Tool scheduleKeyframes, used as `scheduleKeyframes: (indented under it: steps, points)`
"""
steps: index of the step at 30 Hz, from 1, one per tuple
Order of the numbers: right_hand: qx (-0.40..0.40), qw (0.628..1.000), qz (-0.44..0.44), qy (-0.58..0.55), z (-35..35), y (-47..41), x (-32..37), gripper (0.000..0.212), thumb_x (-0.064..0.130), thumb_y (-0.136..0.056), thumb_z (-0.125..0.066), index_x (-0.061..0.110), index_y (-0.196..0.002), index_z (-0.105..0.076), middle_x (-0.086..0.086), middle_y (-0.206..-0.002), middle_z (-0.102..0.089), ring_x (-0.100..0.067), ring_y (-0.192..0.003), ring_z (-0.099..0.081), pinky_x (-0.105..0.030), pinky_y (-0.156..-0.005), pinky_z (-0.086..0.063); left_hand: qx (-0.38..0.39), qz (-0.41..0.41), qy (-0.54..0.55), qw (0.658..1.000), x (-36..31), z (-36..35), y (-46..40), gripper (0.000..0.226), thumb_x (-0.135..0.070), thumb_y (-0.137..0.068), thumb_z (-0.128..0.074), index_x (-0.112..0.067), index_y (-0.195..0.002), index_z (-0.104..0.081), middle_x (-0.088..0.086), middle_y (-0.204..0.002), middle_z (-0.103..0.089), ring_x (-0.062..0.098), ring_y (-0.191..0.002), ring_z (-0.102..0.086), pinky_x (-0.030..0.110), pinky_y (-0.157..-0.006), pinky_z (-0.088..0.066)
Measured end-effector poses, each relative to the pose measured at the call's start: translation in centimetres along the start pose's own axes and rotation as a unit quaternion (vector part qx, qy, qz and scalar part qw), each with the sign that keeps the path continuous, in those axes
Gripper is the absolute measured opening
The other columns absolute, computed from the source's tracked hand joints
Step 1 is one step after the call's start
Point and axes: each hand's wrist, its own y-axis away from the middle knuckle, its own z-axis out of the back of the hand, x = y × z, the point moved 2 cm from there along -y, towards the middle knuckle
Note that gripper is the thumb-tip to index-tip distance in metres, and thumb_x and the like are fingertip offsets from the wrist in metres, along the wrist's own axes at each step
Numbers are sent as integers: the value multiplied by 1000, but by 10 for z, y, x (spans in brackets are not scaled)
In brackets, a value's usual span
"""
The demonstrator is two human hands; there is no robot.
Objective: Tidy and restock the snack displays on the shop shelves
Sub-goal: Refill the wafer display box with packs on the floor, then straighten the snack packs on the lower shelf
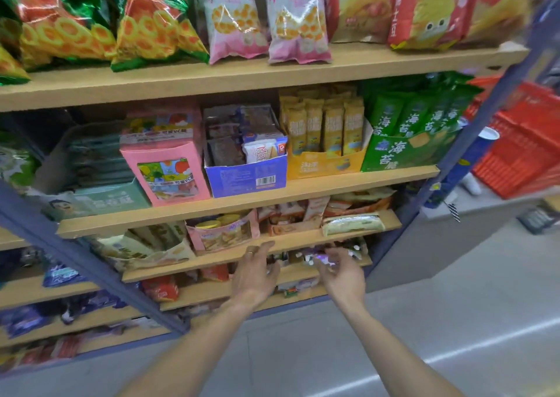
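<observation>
A: Head view, looking down a tall rack of tan wooden shelves (272, 72) framed by slanting blue metal uprights (100, 271). How much room is there at the edges?

B: The shelf fronts step back toward the grey floor (333, 351), which lies bare under both forearms. To the right, past the upright, a grey counter (439, 233) carries a red plastic basket (521, 151); the rack ends there.

A: And the hands?

B: Both reach to the low shelves. The left hand (253, 275) has its fingers straight and relaxed, a ring on one, the fingertips at the front lip of the shelf below the pink snack pouch (224, 236). It holds nothing.

A: The right one?

B: The right hand (342, 275) is curled around small purple-and-white snack packets (321, 258), which are blurred. They sit at its fingertips, just in front of that same shelf's edge, below the pale green wrapped pack (353, 223) lying flat one level up.

A: How far apart are the hands?

B: Near each other, not touching; a gap of shelf shows between them. Higher up, a blue open carton (245, 178) stands between a pink carton (165, 166) and a yellow display box (324, 166).
</observation>
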Motion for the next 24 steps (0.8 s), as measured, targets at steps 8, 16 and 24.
scheduleKeyframes:
  steps: [8,16,24]
  points:
    - [-29,1000,-4,2,75,-80,-71,43,49,-88,-70,21,-119,-61,-1,-110,-69,-23,-104,-65,-36,-79,-53,-5,-14,-25,1000,-84,-55,-36,53,-47,-104,-47,-36,-155,-37,6,-154,-44,29,-140,-43,44,-104,-47]
    - [15,1000,-4,-6,121,-167,-135,48,39,-91,-71,20,-133,-58,-6,-119,-68,-24,-105,-66,-33,-80,-49,16,55,26,998,-139,-138,-66,54,-54,-101,-46,-43,-153,-35,4,-141,-50,27,-122,-57,44,-97,-50]
    - [26,993,90,74,113,-249,-133,39,32,-93,-68,13,-125,-58,-10,-123,-62,-34,-116,-57,-43,-91,-50,-13,134,103,986,-161,-166,-113,56,-47,-103,-53,-35,-155,-35,7,-151,-47,28,-132,-53,38,-104,-47]
